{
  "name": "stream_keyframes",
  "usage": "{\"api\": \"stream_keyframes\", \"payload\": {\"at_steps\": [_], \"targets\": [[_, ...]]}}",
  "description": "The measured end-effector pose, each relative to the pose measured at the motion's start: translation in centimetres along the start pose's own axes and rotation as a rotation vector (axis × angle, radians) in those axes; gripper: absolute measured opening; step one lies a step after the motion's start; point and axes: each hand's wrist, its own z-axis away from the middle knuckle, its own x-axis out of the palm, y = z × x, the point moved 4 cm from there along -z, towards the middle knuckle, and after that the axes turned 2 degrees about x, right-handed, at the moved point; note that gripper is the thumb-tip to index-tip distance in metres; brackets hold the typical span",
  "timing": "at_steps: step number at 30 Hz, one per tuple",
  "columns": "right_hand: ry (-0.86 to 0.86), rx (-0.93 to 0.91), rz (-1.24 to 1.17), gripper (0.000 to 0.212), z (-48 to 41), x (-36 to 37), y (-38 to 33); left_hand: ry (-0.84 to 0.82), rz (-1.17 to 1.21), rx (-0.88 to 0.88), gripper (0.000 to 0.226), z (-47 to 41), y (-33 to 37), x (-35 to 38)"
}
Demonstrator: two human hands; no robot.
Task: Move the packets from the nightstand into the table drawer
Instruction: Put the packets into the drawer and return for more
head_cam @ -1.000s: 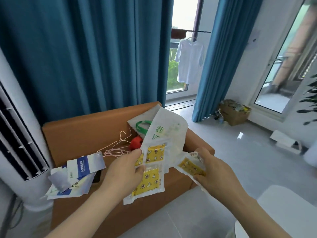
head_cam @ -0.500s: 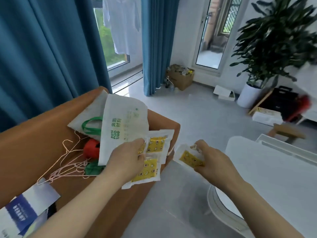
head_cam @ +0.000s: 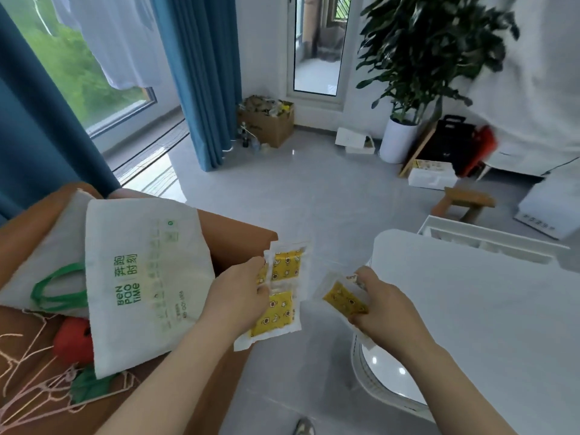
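My left hand [head_cam: 240,296] grips a joined strip of clear packets with yellow patterned contents [head_cam: 279,296], held in the air just off the right corner of the orange-brown nightstand [head_cam: 232,233]. My right hand [head_cam: 373,306] pinches a single yellow packet [head_cam: 340,298] close beside it, over the floor gap. The white table [head_cam: 470,309] lies to the right, and its open white drawer [head_cam: 489,243] shows at the far edge.
On the nightstand lie a white bag with green lettering [head_cam: 138,277], a red object [head_cam: 73,339] and pink wire hangers [head_cam: 37,390]. Blue curtains [head_cam: 197,73], a cardboard box [head_cam: 270,120], a potted plant [head_cam: 401,130] and a wooden stool [head_cam: 461,199] stand around the grey floor.
The view has swung right, away from the nightstand toward the white table and drawer. Both hands still hold their packets and have travelled right with them.
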Motion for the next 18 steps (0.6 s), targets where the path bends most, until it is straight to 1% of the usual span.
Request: {"api": "stream_keyframes", "payload": {"at_steps": [2,4,7,11,15,18], "targets": [[-0.004,0.033,-0.027,0.040,-1.9,-0.6,1.3,0.006,0.017,-0.002,0.005,-2.6,1.1,0.8],[-0.002,0.072,-0.046,0.036,-3.8,-1.1,2.8,-0.010,0.035,-0.003,0.002,-5.0,1.9,1.7],[0.008,0.132,-0.067,0.031,-6.4,-1.3,4.7,-0.060,0.058,-0.005,0.017,-8.5,2.7,2.8],[-0.021,0.152,-0.027,0.034,-11.0,-1.2,5.5,-0.136,0.026,0.044,0.032,-14.4,3.5,3.7],[-0.009,0.205,-0.028,0.037,-16.7,-1.5,5.3,-0.174,-0.005,0.117,0.028,-21.0,3.5,3.9],[-0.011,0.274,-0.081,0.038,-20.4,-1.6,5.0,-0.198,-0.022,0.159,0.017,-26.1,3.1,3.9]]}}
